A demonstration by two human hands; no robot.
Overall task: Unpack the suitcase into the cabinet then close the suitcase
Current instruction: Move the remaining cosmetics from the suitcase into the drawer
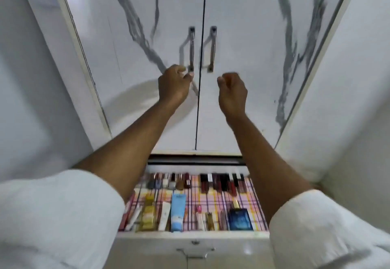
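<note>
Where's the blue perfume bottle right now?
The blue perfume bottle lies in the open drawer below the closed cabinet doors, near its front right corner, just inside the right forearm in the head view.

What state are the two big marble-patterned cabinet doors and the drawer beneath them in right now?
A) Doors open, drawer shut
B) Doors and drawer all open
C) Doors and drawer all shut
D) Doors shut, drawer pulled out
D: the cabinet doors meet at a thin dark seam, while the drawer below is pulled out, showing rows of cosmetics on a plaid liner.
</note>
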